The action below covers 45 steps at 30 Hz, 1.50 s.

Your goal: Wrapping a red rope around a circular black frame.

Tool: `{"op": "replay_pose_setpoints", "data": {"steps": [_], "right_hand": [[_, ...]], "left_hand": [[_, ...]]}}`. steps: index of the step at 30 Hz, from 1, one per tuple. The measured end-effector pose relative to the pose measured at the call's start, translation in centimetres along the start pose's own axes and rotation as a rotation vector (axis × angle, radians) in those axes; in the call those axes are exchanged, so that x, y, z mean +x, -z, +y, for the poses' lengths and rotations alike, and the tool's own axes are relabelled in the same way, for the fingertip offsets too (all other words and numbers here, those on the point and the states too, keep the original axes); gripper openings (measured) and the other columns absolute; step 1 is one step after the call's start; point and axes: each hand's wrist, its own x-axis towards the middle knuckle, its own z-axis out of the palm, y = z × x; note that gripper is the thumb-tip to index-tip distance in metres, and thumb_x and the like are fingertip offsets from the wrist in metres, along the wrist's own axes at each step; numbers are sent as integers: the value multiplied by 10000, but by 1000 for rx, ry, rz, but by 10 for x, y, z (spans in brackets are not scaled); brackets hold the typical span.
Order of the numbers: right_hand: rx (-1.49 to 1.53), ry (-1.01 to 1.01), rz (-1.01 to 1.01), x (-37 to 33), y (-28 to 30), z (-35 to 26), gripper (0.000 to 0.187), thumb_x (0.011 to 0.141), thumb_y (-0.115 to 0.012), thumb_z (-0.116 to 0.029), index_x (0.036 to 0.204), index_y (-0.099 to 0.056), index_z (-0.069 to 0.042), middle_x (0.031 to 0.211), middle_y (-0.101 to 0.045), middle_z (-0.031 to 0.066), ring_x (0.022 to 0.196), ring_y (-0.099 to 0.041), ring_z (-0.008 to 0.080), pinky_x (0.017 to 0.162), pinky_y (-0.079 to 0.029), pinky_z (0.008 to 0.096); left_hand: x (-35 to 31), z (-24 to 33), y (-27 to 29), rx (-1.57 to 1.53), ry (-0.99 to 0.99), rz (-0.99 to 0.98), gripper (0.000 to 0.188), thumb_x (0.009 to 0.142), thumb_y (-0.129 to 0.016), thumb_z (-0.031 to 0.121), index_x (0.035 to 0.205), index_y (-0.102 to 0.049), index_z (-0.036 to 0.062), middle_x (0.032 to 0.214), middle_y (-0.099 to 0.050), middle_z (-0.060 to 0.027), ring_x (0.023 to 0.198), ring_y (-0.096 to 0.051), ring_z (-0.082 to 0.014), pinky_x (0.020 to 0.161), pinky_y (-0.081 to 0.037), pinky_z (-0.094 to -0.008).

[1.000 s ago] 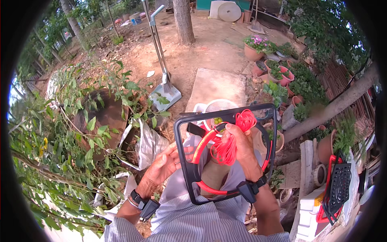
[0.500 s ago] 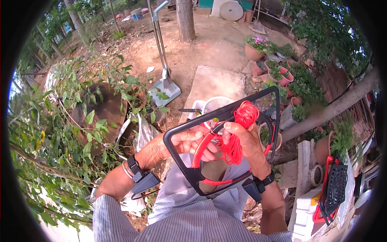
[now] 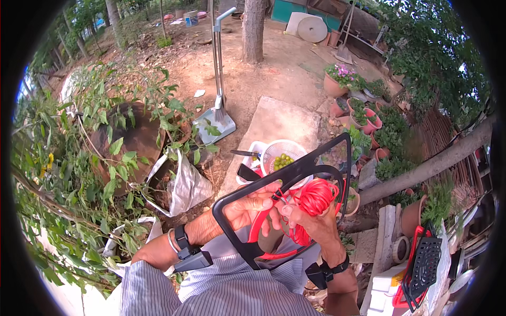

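Note:
Over my lap stands a tilted black rectangular frame [image 3: 305,164] with a curved red inner strip [image 3: 256,226]. My left hand [image 3: 243,211] is closed on the frame's left part, with thumb and fingers at the top of the red strip. Inside the frame, my right hand [image 3: 315,225] is closed on a bundle of thin red cord [image 3: 316,197], its thumb and forefinger pinched close to my left fingertips. Part of the cord hangs below my right fingers. A short black flat piece [image 3: 247,173] sticks out past the frame's upper bar.
Beyond the frame, a white colander [image 3: 269,149] holds green fruit, beside a dark knife [image 3: 243,153]. A dustpan [image 3: 215,129] with a broom stands farther left. Leafy plants and a white sack [image 3: 187,184] are at left; flower pots [image 3: 333,85] and a leaning trunk [image 3: 421,163] at right.
The frame has tipped and moved lower, baring more of the colander and its fruit. My right hand and the cord bundle have moved down. A black flat piece now shows above the bar.

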Motion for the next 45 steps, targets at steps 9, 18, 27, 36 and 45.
{"op": "replay_pose_setpoints", "data": {"steps": [9, 18, 27, 36, 45], "right_hand": [[-120, -41, 4, -9, 5, 2, 241, 763, -761, -86, 900, -581, -6, 686, -618, 21, 593, -587, 81, 522, -475, 234], [-8, -120, 11, -4, 9, 18, 251, 756, -776, -110, 824, -545, -41, 642, -585, 13, 501, -542, 77, 459, -446, 227], [-15, -122, -2, -3, 10, 21, 280, 751, -785, -108, 897, -561, -23, 665, -594, 12, 521, -554, 77, 479, -461, 229], [-170, -53, -71, -13, 4, 21, 262, 741, -796, -108, 916, -628, -10, 697, -609, -8, 616, -574, 65, 543, -481, 233], [-359, 86, -248, -15, -5, 23, 204, 717, -800, -98, 835, -653, -19, 745, -661, 15, 695, -609, 81, 646, -505, 261]], "left_hand": [[-7, -17, 10, -94, -84, 93, 284, 880, -616, 66, 1143, -524, 10, 911, -642, -224, 727, -661, -329, 457, -488, -332], [-12, -14, 7, -186, -21, 67, 184, 969, -494, 213, 1031, -518, 41, 721, -605, -185, 491, -559, -252, 375, -388, -301], [-8, -18, 12, -202, -34, 27, 238, 960, -477, 203, 1025, -505, -25, 585, -518, -163, 406, -470, -214, 351, -358, -284], [-10, -23, 8, -233, -55, 14, 195, 945, -495, 154, 1026, -505, -24, 617, -527, -157, 423, -473, -214, 354, -338, -282], [-18, -25, 18, -238, -46, 4, 189, 945, -496, 173, 1009, -526, -2, 749, -588, -182, 448, -498, -218, 357, -370, -281]]}}
